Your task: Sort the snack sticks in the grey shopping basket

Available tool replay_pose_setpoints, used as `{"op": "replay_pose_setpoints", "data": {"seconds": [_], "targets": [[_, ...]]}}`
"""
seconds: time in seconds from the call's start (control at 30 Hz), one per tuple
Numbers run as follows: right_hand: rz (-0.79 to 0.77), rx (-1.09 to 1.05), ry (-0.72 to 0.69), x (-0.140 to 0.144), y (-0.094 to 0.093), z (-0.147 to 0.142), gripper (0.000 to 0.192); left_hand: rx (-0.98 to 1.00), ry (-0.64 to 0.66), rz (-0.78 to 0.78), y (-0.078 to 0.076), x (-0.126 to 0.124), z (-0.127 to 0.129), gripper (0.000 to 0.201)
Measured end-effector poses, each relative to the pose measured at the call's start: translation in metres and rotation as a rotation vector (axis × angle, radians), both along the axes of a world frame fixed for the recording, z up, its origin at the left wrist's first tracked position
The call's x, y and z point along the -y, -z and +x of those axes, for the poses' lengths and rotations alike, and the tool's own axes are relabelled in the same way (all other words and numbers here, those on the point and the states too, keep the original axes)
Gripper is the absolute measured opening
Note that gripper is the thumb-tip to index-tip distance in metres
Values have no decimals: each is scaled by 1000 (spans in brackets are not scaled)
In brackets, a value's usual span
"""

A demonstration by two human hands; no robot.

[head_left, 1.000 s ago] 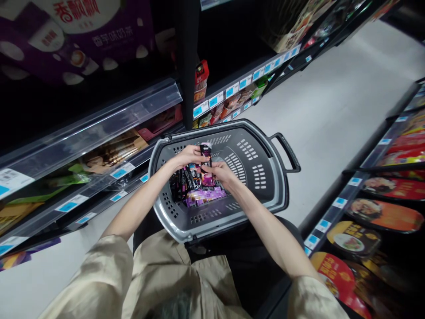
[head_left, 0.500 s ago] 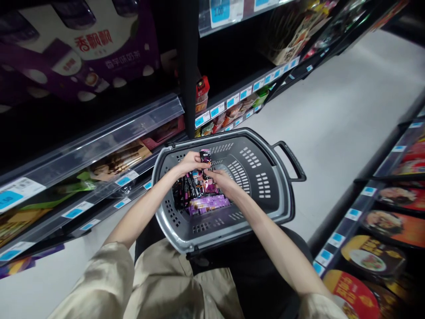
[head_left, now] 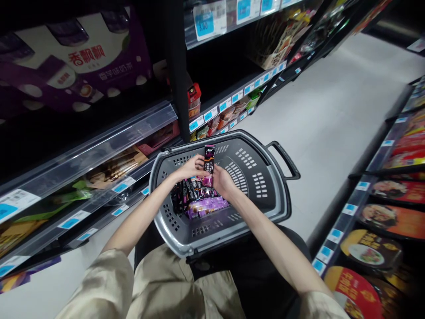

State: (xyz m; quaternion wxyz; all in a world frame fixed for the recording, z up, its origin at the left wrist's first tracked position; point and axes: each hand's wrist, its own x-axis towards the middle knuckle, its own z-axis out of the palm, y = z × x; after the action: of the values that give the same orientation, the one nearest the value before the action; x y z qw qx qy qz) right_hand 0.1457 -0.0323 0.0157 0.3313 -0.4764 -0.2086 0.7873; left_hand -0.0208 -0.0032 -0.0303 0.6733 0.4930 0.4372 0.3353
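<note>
A grey plastic shopping basket (head_left: 265, 208) rests on my lap in a store aisle. Both hands are inside it, over several dark and purple snack packets (head_left: 202, 199) lying at its bottom. My left hand (head_left: 189, 169) and my right hand (head_left: 222, 180) together hold one upright dark stick packet with pink print (head_left: 209, 160). The left fingers pinch it from the left, the right fingers from the right and below. My beige sleeves show at the bottom of the view.
Shelves with blue price tags (head_left: 229, 103) and snack goods stand at the left. A large purple and white carton (head_left: 76, 66) sits on the upper left shelf. Round red and orange packages (head_left: 378, 217) fill the right shelves. Pale aisle floor (head_left: 332, 97) runs ahead.
The stick packet has risen a little and stands straighter between both hands. The head view has shifted slightly, showing more of the upper shelf tags.
</note>
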Motion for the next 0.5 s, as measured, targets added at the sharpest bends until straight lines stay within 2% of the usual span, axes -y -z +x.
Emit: {"op": "replay_pose_setpoints", "data": {"seconds": [0.13, 0.2, 0.27, 0.4, 0.5], "targets": [[-45, 59, -5, -1, 2, 5, 25, -216, -52, 201, 2, -3, -1, 56], [-54, 93, 17, -4, 4, 8, 18, -309, -25, 290, 0, -4, -2, 48], [-37, 119, 77, -6, 5, 11, 8, -294, 52, 325, -3, -4, -2, 42], [28, 125, 229, -6, 7, 13, 43, -93, 236, 198, -10, 0, -1, 34], [100, 102, 271, -4, 8, 11, 55, -30, 258, 91, -15, 3, 0, 37]]}}
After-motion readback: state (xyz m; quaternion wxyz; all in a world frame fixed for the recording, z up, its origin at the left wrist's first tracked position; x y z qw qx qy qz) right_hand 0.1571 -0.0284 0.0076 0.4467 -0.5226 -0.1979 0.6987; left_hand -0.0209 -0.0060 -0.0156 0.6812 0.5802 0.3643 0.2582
